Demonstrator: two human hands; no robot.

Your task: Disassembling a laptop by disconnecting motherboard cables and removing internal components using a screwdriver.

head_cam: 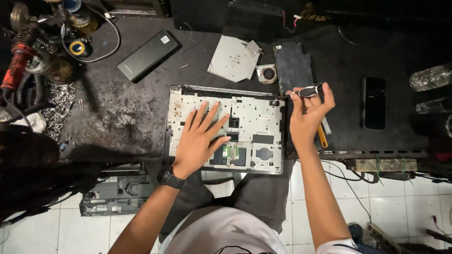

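A: What occupies the centre of the frame?

B: An opened laptop chassis, a pale grey rectangular shell of stamped metal and plastic, pierced with small holes and cut-outs. It lies on a dark, scuffed workbench, its lower edge at the bench's front rim.

A: And the left hand?

B: The left hand lies flat on the chassis's left half, fingers spread apart and gripping nothing. A black wristwatch circles the wrist.

A: The right?

B: The right hand, just past the chassis's right edge, has its fingertips pinched on a small black oblong part with a shiny end, raised near the chassis's upper right corner. A yellow-handled tool shows below the palm.

A: What surrounds the work?

B: Above centre: a thin grey metal plate, a ring-shaped bracket and a dark matte board. Upper left: a slim black battery pack. Right: a glossy black smartphone, well apart from the chassis, and two clear bottles at the frame's edge.

A: Open room?

B: Bare bench lies left of the chassis, and between the right hand and the smartphone.
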